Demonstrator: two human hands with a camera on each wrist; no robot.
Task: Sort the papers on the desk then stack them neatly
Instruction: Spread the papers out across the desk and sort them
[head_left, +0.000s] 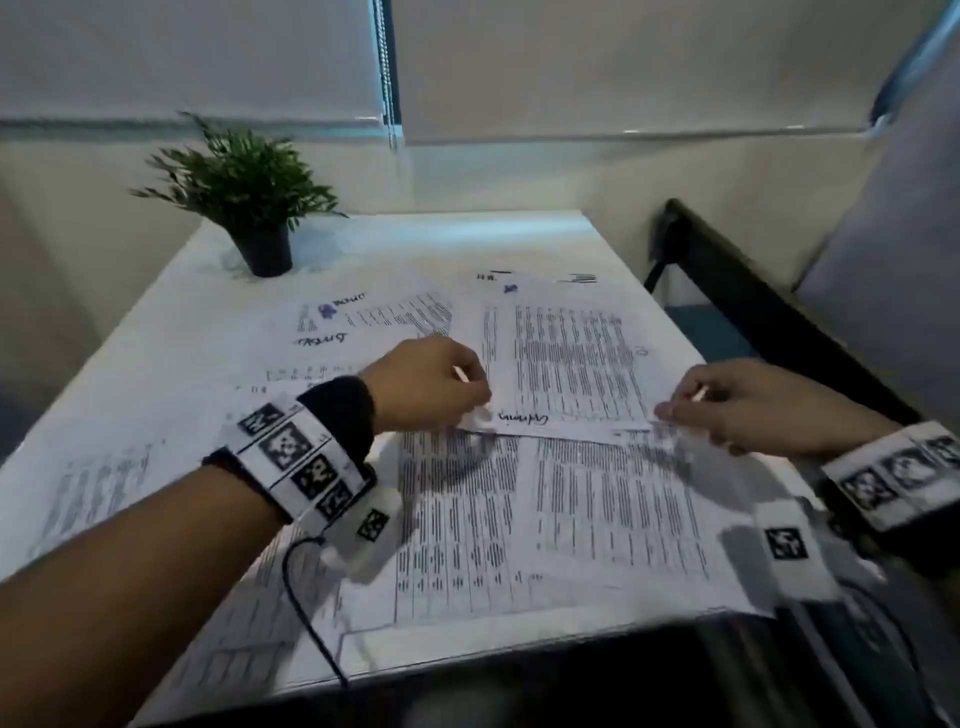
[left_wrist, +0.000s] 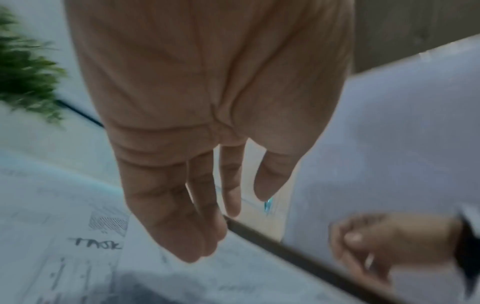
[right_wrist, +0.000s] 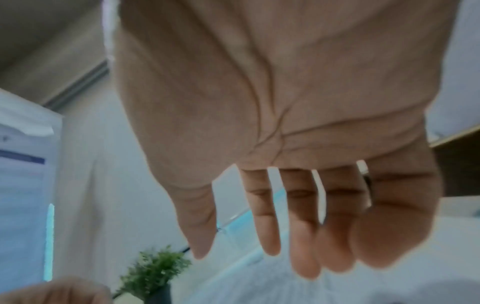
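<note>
We see papers (head_left: 519, 519) spread over the white desk (head_left: 363, 244), overlapping at loose angles. Taking the plant (head_left: 249, 197) at the desk's far left corner as our mark, the papers lie nearer us and to its right. One sheet (head_left: 561, 364) with printed columns and a handwritten word lies on top, well to the right of the plant. Our left hand (head_left: 431, 384) seems to pinch that sheet's near left corner, fingers curled in the head view, though the wrist view shows them hanging fairly straight. Our right hand (head_left: 748, 405) rests at the sheet's near right corner; we cannot tell whether it grips the paper.
</note>
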